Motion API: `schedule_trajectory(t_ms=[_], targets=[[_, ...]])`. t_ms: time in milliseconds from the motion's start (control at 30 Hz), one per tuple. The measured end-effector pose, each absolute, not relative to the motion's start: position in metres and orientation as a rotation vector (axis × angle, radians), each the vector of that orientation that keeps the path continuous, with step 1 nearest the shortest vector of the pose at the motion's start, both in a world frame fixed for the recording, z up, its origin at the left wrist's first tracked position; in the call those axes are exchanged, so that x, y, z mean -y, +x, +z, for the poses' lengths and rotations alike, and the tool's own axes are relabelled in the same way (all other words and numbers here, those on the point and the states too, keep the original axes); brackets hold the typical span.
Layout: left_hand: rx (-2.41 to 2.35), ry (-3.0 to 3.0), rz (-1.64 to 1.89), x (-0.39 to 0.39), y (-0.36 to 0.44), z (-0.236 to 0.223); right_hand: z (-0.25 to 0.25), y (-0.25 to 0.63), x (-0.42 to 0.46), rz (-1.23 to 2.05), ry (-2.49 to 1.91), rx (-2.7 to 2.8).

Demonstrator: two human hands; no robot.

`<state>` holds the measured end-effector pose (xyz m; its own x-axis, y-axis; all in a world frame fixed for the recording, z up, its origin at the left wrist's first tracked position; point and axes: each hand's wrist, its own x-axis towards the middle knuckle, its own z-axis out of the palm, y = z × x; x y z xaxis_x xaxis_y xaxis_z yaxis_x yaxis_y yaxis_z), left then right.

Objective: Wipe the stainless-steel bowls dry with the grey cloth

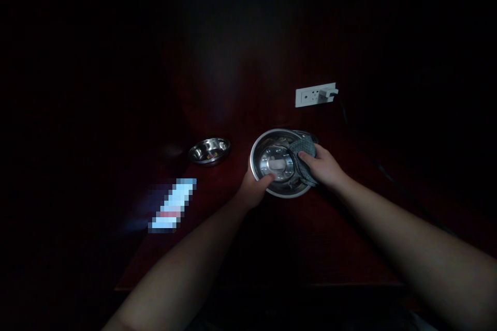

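A shiny stainless steel bowl (272, 139) is tilted so that its inside faces me. My left hand (254, 189) grips the bowl's lower left rim, with the thumb over the edge and the other fingers hidden behind it. On the right side, my right hand (326, 165) is closed on a dark grey-green cloth (305, 152), which drapes over the bowl's rim and against its inner wall. Part of another metal rim (310, 135) shows just behind the cloth; what it belongs to is mostly hidden.
To the left, metal dishes (209, 152), seemingly stacked, sit on the dark red table (272, 253). A bright pixelated rectangle (174, 204) lies nearer on the left. On the back wall is a white socket panel (314, 95) with a plug (328, 93). A dark cable runs along the right.
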<state>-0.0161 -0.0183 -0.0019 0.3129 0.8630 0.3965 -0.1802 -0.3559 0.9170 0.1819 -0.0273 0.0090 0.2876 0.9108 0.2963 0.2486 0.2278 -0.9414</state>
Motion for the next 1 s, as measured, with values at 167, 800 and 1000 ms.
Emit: schedule_trajectory(t_ms=[167, 800, 1000], targets=[[-0.639, 1.523, 1.249, 0.0178, -0.0164, -0.0031, 0.0063, 0.1832, 0.0258, 0.668, -1.272, 1.234], [-0.65, 1.549, 1.268, 0.0197, -0.0165, -0.0016, 0.0051, 0.1879, 0.025, 0.555, -1.304, 1.269], [-0.652, 1.553, 1.255, 0.0195, -0.0165, -0.0013, 0.0069, 0.1862, 0.026, 0.592, -1.281, 1.257]])
